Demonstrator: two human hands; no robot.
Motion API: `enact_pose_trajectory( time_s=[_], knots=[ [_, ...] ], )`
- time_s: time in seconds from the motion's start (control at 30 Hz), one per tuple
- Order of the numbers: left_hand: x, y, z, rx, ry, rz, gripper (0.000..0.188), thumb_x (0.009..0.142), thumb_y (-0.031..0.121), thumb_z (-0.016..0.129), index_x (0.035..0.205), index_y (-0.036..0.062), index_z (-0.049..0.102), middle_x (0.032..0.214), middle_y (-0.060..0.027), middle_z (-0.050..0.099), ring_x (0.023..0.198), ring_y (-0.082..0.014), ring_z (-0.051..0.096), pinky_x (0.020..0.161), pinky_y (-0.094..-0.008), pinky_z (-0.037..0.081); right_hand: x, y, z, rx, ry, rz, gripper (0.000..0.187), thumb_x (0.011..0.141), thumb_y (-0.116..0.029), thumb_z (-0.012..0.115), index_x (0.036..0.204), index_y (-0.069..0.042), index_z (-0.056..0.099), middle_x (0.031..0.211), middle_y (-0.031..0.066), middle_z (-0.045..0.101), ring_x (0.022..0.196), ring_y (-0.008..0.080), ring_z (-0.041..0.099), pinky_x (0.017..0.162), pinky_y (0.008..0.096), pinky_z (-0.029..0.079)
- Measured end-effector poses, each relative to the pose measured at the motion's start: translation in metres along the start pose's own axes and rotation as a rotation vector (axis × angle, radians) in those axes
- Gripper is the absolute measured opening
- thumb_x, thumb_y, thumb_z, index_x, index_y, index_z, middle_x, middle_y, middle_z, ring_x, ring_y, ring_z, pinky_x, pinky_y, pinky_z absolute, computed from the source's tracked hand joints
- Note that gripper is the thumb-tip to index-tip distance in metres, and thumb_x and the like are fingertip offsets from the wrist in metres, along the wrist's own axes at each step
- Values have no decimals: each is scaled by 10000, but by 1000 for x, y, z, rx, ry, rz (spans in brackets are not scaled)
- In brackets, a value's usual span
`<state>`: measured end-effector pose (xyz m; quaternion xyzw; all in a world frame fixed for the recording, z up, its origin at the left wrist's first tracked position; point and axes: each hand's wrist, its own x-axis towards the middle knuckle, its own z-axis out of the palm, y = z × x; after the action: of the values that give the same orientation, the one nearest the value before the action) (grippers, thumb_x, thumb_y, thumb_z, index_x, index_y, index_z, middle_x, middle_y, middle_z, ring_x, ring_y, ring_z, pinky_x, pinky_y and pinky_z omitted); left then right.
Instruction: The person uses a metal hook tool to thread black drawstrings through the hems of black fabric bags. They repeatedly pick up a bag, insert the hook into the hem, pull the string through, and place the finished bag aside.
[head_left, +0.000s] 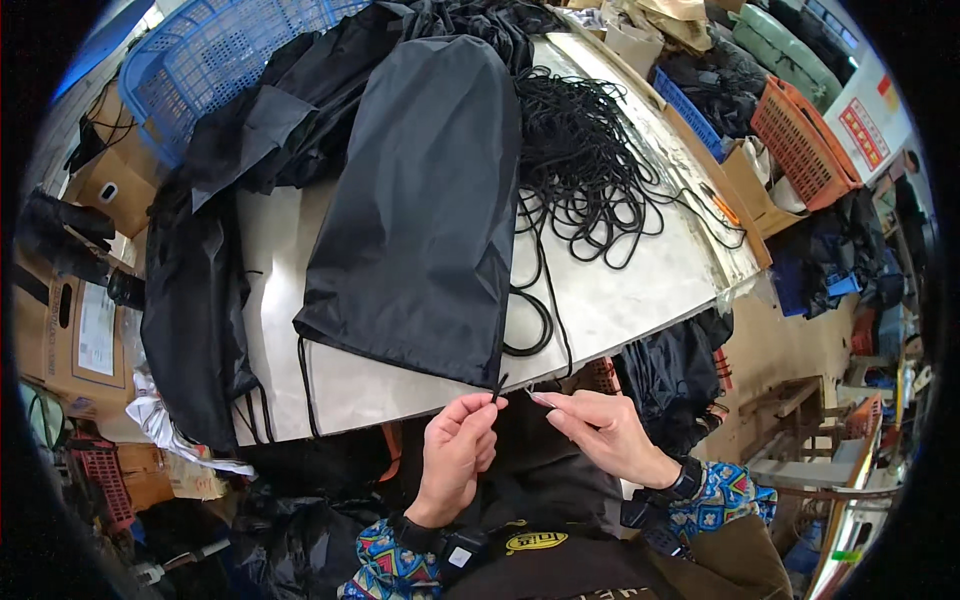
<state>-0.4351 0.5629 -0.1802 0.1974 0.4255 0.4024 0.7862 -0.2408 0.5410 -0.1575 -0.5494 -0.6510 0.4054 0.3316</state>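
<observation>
A flat black fabric bag (420,210) lies on the pale table, its narrow rounded end away from me and its wide edge toward me. At the bag's near right corner, my left hand (462,452) pinches a black cord (501,384) between thumb and fingertips. Just to the right, my right hand (608,434) is closed in a pinch, with a small thin shiny piece at its fingertips, too small to name. A small gap separates the two hands. Another length of black cord (548,290) runs down the table beside the bag.
A tangled heap of black cord (585,150) lies right of the bag. More black fabric bags (190,300) hang over the table's left side. A blue plastic basket (220,65) stands at the far left, an orange crate (805,140) at the right. The table's edge (400,408) runs before me.
</observation>
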Motion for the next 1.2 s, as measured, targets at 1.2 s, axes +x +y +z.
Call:
enact_pose_trajectory(
  time_s=[1.2],
  knots=[
    [1,1,-26,594,367,658,145,971,122,471,952,3,551,685,4,538,601,-44,481,531,-199,380,-28,-8,18,-432,-450,-584,200,778,-132,548,960,-51,559,739,20,512,732,159,565,522,299,454]
  ],
)
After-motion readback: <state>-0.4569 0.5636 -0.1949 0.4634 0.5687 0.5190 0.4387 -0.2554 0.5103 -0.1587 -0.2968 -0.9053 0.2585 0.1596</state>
